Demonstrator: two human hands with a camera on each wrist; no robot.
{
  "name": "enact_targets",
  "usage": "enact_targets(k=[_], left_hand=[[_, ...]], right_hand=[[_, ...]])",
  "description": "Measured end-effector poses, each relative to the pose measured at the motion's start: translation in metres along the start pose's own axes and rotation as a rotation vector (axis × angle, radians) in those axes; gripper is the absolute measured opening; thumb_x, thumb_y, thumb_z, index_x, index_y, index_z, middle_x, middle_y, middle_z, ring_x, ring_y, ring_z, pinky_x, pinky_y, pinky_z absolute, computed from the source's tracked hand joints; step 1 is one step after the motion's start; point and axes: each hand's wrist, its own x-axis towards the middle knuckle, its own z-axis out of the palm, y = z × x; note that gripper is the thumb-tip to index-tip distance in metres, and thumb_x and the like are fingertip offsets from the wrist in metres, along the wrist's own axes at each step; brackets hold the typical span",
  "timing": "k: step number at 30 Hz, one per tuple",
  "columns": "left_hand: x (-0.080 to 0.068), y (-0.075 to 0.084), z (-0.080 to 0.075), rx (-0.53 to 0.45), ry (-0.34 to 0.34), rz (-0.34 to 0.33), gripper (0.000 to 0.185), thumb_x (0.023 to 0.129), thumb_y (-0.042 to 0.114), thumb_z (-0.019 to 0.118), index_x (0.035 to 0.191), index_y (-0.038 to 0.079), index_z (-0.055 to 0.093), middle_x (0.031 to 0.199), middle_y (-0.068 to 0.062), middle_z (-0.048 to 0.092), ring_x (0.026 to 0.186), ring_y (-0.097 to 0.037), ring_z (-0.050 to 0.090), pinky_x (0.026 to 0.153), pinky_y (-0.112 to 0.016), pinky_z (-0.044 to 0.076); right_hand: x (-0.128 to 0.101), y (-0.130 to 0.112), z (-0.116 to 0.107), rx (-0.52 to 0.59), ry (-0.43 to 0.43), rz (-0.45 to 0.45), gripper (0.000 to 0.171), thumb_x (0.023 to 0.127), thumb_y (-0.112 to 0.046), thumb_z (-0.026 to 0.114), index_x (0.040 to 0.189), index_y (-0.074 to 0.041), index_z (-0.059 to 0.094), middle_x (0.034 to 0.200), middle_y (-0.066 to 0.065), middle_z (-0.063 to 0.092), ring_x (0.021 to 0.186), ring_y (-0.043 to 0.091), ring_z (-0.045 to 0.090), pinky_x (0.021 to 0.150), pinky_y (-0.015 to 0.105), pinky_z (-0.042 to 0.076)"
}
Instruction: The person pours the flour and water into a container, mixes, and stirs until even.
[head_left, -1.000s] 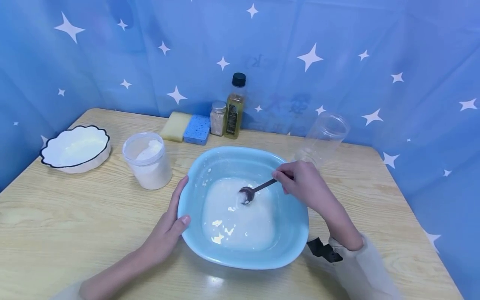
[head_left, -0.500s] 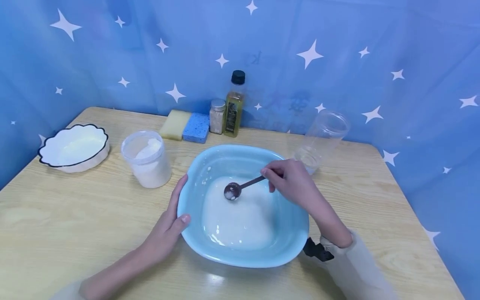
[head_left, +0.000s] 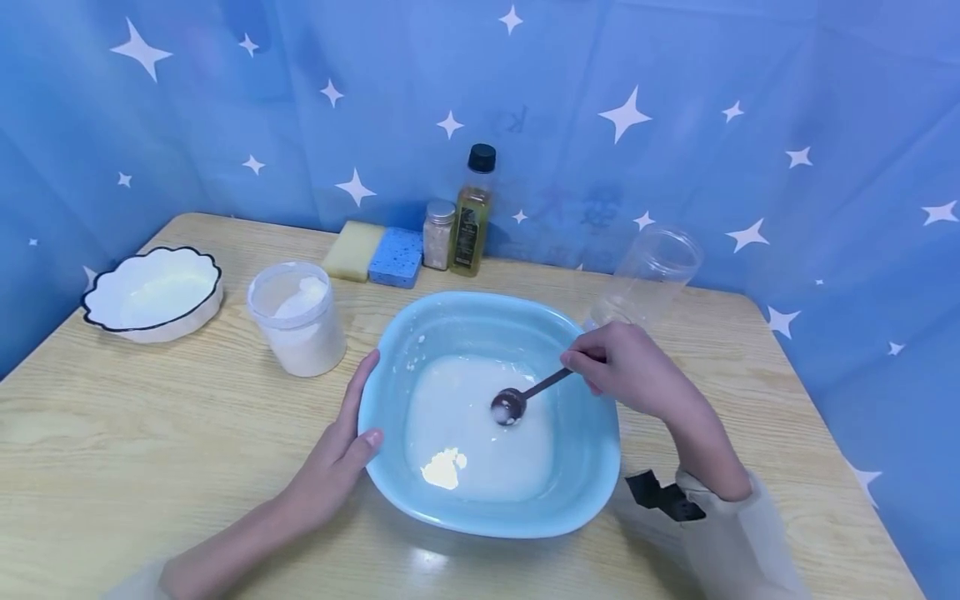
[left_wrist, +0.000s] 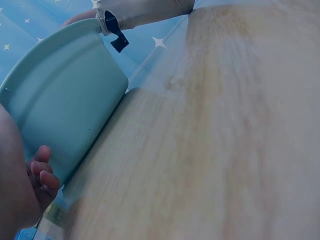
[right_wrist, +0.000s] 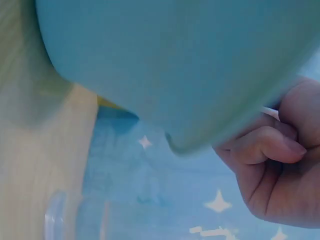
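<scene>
Item, one dark spoon, pinched at its handle by the right hand, its bowl at the white liquid inside the pale blue basin; item, one left hand, which we find gripping the basin's side, thumb over the rim. Against half a second ago, we record the spoon shifted rightward and nearer the person, and judge the stirring unfinished.

- Left forearm slants in from the lower left.
- Left hand grips, thumb spread from the fingers.
- Right forearm rises from the lower right, bare past the pale sleeve.
- Right hand pinches with thumb and forefinger, other fingers curled toward the palm.
</scene>
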Motion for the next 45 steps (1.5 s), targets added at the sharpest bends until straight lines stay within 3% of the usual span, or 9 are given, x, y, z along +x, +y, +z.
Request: enact_targets(k=[7,15,22,26,30,33,45], left_hand=[[0.000,0.000,0.000,-0.002,-0.013,0.001,0.069,0.096,0.011,0.038,0.150,0.031,0.000,0.155,-0.001,0.007,0.125,-0.036,0.040,0.087,-0.035,0.048],[0.000,0.002,0.001,-0.017,0.000,-0.002,0.069,0.095,0.011,0.039,0.150,0.032,0.003,0.155,-0.001,0.008,0.125,-0.036,0.040,0.084,-0.033,0.050],[0.001,0.002,0.003,-0.022,0.000,0.008,0.069,0.095,0.011,0.040,0.150,0.032,0.003,0.155,-0.003,0.009,0.122,-0.035,0.044,0.086,-0.036,0.049],[0.001,0.001,0.003,-0.026,0.005,0.019,0.070,0.095,0.009,0.040,0.150,0.031,0.003,0.154,-0.005,0.011,0.118,-0.035,0.048,0.084,-0.037,0.050],[0.001,0.001,0.002,-0.022,0.014,0.021,0.070,0.095,0.009,0.040,0.150,0.031,0.004,0.154,-0.005,0.011,0.119,-0.036,0.046,0.085,-0.038,0.050],[0.001,0.002,0.002,-0.001,0.017,0.018,0.070,0.095,0.009,0.040,0.150,0.031,0.003,0.155,-0.003,0.009,0.124,-0.035,0.042,0.090,-0.039,0.046],[0.000,0.003,0.001,0.001,0.008,-0.009,0.069,0.095,0.010,0.040,0.150,0.032,0.003,0.155,0.000,0.008,0.124,-0.035,0.041,0.086,-0.036,0.048]], right_hand=[[-0.008,0.006,-0.010,0.057,-0.116,-0.009,0.018,0.091,-0.010,0.057,0.081,-0.012,0.072,0.047,-0.005,0.042,0.040,0.008,0.029,0.040,0.023,0.029],[0.001,-0.003,0.011,0.192,-0.256,-0.104,0.018,0.093,-0.016,0.056,0.082,-0.014,0.070,0.050,-0.001,0.047,0.042,0.007,0.033,0.042,0.022,0.030],[0.000,-0.013,0.018,0.279,-0.158,-0.027,0.017,0.094,-0.017,0.054,0.086,-0.012,0.068,0.055,0.005,0.051,0.041,0.011,0.033,0.040,0.022,0.028],[0.003,-0.022,0.032,0.328,-0.173,-0.022,0.018,0.095,-0.019,0.054,0.088,-0.009,0.068,0.056,0.002,0.053,0.040,0.010,0.034,0.038,0.020,0.028],[0.005,-0.028,0.042,0.236,-0.151,-0.105,0.015,0.093,-0.015,0.057,0.085,-0.009,0.069,0.054,-0.004,0.054,0.041,0.007,0.035,0.040,0.020,0.028],[0.005,-0.028,0.044,0.152,-0.101,-0.118,0.015,0.092,-0.014,0.058,0.082,-0.011,0.069,0.052,-0.007,0.052,0.041,0.006,0.033,0.041,0.020,0.027],[0.011,-0.004,0.019,0.010,0.027,0.013,0.019,0.093,-0.013,0.057,0.077,-0.008,0.067,0.049,-0.003,0.046,0.042,0.013,0.032,0.044,0.025,0.029]])
